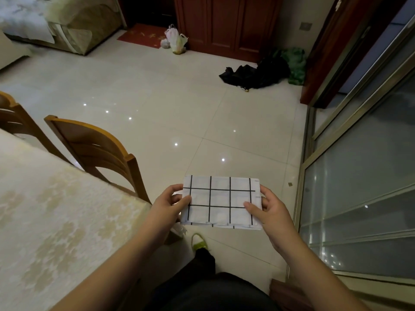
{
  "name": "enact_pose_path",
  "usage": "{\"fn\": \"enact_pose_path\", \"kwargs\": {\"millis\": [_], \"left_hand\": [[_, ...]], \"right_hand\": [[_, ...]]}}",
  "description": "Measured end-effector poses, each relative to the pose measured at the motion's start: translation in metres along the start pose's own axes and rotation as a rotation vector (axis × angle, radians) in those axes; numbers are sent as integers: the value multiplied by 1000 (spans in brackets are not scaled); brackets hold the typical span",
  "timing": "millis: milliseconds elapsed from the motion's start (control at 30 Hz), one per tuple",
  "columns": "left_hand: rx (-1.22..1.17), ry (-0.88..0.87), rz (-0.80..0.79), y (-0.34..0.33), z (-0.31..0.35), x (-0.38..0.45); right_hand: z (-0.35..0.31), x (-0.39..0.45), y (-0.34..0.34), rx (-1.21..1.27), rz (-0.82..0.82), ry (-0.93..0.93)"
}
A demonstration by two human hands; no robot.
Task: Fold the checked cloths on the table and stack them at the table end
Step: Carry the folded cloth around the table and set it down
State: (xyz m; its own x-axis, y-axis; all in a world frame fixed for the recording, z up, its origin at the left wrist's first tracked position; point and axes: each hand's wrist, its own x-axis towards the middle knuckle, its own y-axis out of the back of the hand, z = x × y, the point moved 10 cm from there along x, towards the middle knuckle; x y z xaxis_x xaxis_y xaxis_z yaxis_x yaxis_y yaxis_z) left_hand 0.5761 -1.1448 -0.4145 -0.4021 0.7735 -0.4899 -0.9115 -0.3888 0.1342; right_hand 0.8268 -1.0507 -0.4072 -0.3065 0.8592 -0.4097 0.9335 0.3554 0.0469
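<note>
- A folded checked cloth, white with black grid lines, is held in mid-air above the tiled floor, just off the table's near right corner and not resting on any surface.
- The cloth's left edge is pinched by the left hand, with the thumb laid on the top face and the fingers curled beneath.
- The right edge is gripped by the right hand in the same manner, thumb on top and fingers wrapped under the fold.
- Several layers are seen at the cloth's near edge, slightly uneven.
- The table, covered with a cream floral tablecloth, is seen at the left of the view.
- Two wooden chairs are drawn up along the table's far side.
- Glass sliding doors are seen along the right.
- A dark garment and a green bag are left on the floor by a red-brown cabinet; plastic bags are set beside a red mat.
</note>
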Motion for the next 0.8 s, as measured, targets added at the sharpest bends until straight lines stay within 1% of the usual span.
{"fn": "enact_pose_path", "kwargs": {"millis": [100, 233, 533, 800], "left_hand": [[-15, -12, -11, -1, 14, 24], [2, -37, -15, 13, 32, 63], [52, -67, 32, 57, 84, 153], [-126, -21, 72, 86, 108, 208]], "right_hand": [[-7, 26, -2, -10, 8, -12], [-23, 70, -20, -34, -4, -26], [-91, 164, -63, -98, -36, -26], [-129, 233, -98, -135, -83, -13]]}}
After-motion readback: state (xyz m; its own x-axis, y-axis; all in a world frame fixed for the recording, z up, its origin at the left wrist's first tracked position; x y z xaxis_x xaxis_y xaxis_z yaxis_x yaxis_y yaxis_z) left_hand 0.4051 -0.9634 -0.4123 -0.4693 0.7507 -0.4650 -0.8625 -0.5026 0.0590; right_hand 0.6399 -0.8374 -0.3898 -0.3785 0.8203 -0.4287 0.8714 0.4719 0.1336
